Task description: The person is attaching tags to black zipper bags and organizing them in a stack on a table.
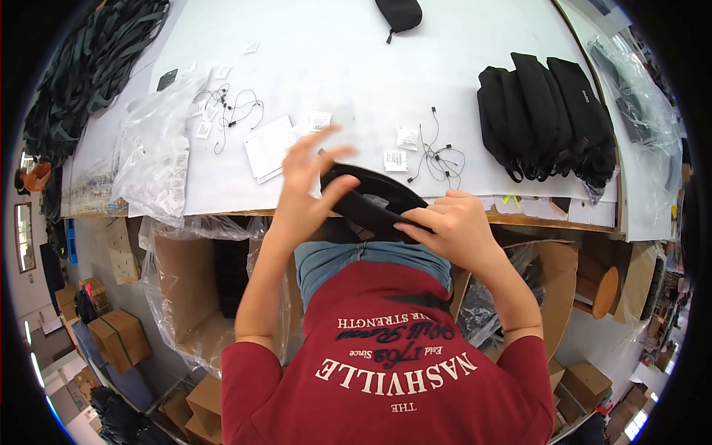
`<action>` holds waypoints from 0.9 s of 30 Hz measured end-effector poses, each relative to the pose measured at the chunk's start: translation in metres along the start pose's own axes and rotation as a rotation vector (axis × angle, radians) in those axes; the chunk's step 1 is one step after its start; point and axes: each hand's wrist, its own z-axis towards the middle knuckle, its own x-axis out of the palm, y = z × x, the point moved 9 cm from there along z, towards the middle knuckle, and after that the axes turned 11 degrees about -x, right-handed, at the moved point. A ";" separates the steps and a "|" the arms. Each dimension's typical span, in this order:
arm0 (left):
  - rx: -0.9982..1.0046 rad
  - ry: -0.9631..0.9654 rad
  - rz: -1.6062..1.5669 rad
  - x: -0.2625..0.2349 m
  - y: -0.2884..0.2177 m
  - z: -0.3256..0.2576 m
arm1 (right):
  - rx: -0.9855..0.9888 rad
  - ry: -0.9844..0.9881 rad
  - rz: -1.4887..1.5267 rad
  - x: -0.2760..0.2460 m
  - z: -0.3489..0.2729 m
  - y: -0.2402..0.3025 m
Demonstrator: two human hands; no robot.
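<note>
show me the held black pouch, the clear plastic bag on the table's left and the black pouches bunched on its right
Held black pouch (371, 215): head view, on its near wall
Clear plastic bag (157, 141): head view, on its crumpled middle
Black pouches (537, 111): head view, on a middle one's side

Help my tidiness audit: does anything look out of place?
Mildly: thin black cords lie tangled on the white tabletop, and crumpled clear plastic sheeting droops over its front edge, unlike the neatly grouped black fabric pouches.
</note>
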 end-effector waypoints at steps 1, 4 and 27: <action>-0.082 -0.137 -0.209 -0.009 0.029 -0.005 | 0.023 -0.044 -0.022 -0.005 0.001 -0.001; -0.546 -0.146 -0.904 0.029 0.090 -0.040 | 0.045 -0.190 -0.020 -0.015 0.006 0.002; -0.762 0.452 -1.316 0.097 0.022 -0.063 | 0.566 -0.726 0.857 0.015 -0.036 -0.049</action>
